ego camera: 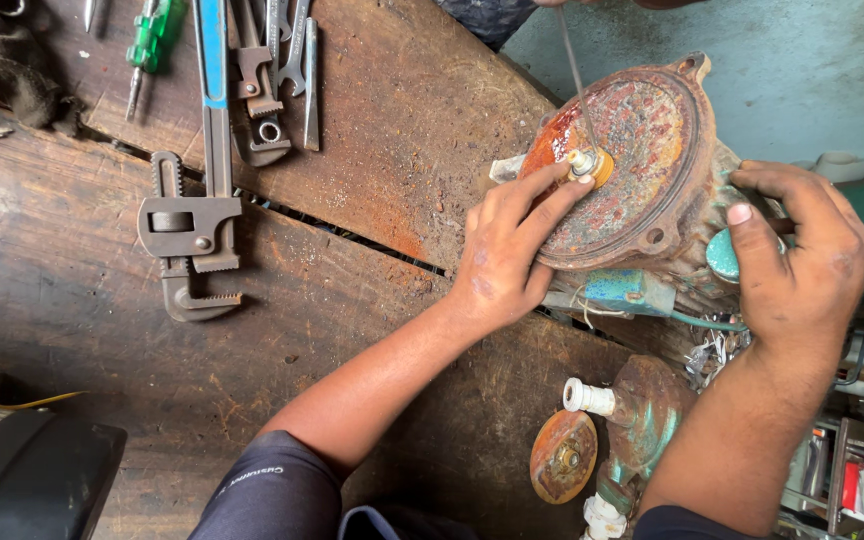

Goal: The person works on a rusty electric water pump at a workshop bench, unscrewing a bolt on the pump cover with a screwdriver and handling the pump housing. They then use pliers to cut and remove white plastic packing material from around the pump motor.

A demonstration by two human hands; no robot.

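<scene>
A rusty round pump cover (pixel 642 160) on a corroded motor body stands at the edge of a worn wooden bench (pixel 372 130). My left hand (pixel 507 250) rests on the rusted face, with its fingertips pinching a small brass-coloured part (pixel 586 165) on the centre shaft. A thin wire (pixel 572 70) rises from that spot. My right hand (pixel 802 250) grips the motor body from the right side, thumb near a teal patch (pixel 722 255).
Two pipe wrenches (pixel 197 225), spanners (pixel 287 60) and a green screwdriver (pixel 152 40) lie at the bench's upper left. A rusty disc (pixel 564 455) and a teal pump part (pixel 647 410) sit below. A black object (pixel 32 475) fills the lower left corner.
</scene>
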